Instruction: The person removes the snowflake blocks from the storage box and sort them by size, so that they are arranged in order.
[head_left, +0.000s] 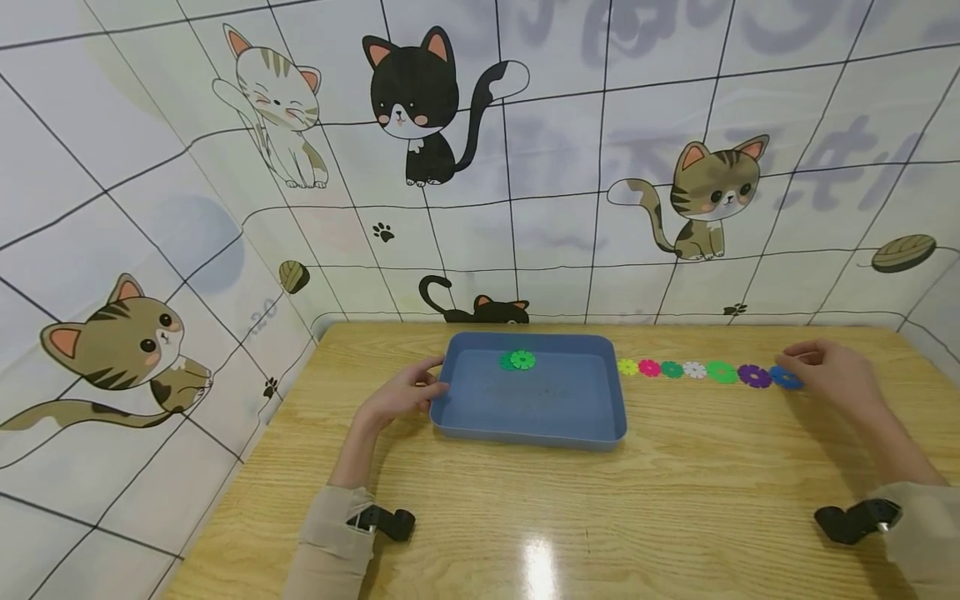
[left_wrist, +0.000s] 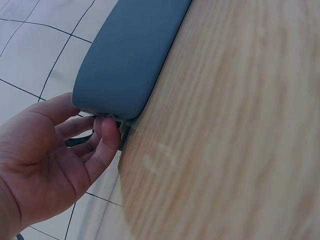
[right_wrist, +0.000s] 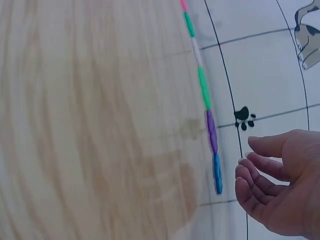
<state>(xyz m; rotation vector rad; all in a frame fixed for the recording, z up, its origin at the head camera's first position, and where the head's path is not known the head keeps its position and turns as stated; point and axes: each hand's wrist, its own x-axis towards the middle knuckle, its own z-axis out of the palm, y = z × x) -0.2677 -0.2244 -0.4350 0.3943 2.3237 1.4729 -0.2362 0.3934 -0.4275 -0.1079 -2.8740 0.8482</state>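
A blue tray (head_left: 525, 440) stands on the table, with two overlapping green snowflake discs (head_left: 522, 360) inside near its far wall. My left hand (head_left: 401, 392) grips the tray's left end, fingers against the outer wall. To the tray's right runs a row of snowflake discs: yellow (head_left: 627, 367), pink (head_left: 649, 368), dark green (head_left: 672, 369), white (head_left: 695, 369), light green (head_left: 722, 372), purple (head_left: 753, 376) and blue (head_left: 786, 377). My right hand (head_left: 832, 375) is by the blue disc at the row's right end. In the right wrist view its loosely bent fingers hold nothing and are apart from the discs.
The wooden table (head_left: 510, 508) backs onto a tiled-pattern wall (head_left: 555, 233) with cartoon cats, and a side wall (head_left: 112, 250) rises at left. Black camera mounts (head_left: 390, 523) sit on both wrists.
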